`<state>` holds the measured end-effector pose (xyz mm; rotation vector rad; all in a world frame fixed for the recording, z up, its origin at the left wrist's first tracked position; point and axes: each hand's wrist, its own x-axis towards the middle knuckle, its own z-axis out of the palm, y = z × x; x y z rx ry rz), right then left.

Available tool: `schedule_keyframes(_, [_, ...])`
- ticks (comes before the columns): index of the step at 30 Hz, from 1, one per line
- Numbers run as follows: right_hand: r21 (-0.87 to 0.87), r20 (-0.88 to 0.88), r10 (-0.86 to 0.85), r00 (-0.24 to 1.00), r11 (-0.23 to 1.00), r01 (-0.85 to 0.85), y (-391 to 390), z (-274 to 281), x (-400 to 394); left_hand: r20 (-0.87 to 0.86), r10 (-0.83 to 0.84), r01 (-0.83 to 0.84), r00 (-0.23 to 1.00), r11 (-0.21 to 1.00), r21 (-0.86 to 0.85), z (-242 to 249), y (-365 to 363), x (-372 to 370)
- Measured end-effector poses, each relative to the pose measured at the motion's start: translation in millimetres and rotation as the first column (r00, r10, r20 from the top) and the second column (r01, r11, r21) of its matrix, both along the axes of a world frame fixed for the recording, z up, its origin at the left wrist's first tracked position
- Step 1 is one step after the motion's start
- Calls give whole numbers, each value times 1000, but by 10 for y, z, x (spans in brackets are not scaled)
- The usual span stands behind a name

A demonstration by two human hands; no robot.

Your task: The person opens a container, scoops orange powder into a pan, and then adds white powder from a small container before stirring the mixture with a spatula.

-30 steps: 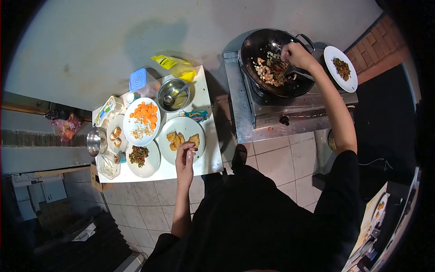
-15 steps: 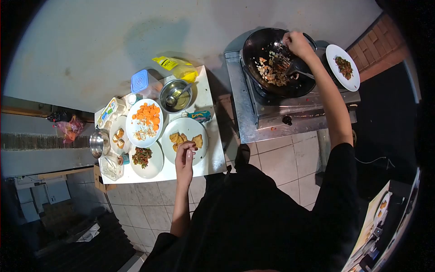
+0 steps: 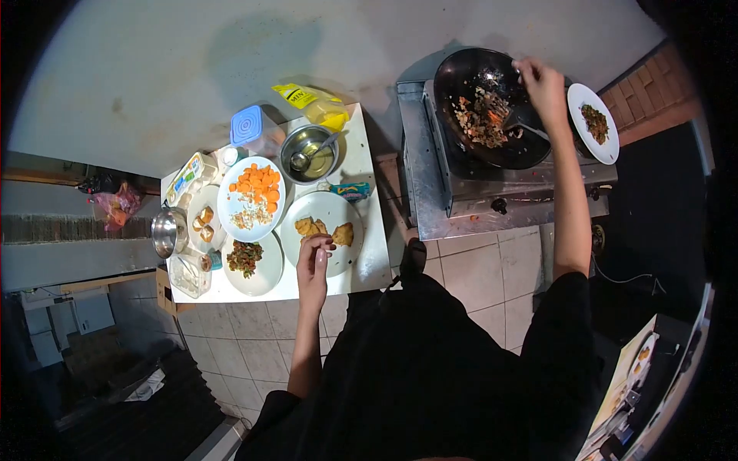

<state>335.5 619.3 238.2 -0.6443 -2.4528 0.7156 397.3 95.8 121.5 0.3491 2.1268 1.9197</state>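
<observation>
My right hand [image 3: 543, 86] is raised over the right rim of the black wok [image 3: 492, 152], its fingers bent together; anything between them is too small to make out. In the wok lies a chopped, browned mixture [image 3: 483, 117], with a metal spatula [image 3: 530, 129] resting in it, untouched. My left hand [image 3: 313, 269] hangs over the lower part of a white plate [image 3: 307, 201], next to golden fried pieces [image 3: 343, 234]. Its fingers are curled together, and what they may hold is hidden.
On the stove's right is a plate of chopped vegetables [image 3: 595, 124]. The white table [image 3: 372, 269] bears a carrot plate [image 3: 254, 198], another vegetable plate [image 3: 254, 286], a steel bowl with a ladle [image 3: 309, 154], a blue-lidded tub [image 3: 247, 127] and a yellow bag [image 3: 314, 106].
The view has shifted slightly. My right hand has moved right, from above the wok's middle to its rim. More dark and orange bits show in the mixture. My left hand stays by the fried pieces.
</observation>
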Motion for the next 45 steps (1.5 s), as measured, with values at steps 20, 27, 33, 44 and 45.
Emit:
schedule_keyframes(20, [86, -30, 302, 953, 950, -299, -2592, -11, -731, 61, 253, -256, 965, 965, 50, -274, -1762, -268])
schedule_keyframes(27, [-941, -202, 772, 603, 16, -337, -5723, -1615, -2437, 142, 469, -476, 872, 879, 26, -447, -2823, -338])
schedule_keyframes(33, [-1000, -7, 541, 841, 11, -15, -7473, -2719, -3554, 190, 599, -614, 778, 789, 25, -445, -3382, -171])
schedule_keyframes(44, [-975, 26, 623, 782, 187, -117, -7403, -3516, -4049, 324, 593, -650, 737, 754, 98, -725, -3653, -168])
schedule_keyframes(45, [-980, 2, 639, 769, 155, -126, -7364, -3524, -4015, 324, 587, -644, 742, 758, 104, -725, -3649, -228])
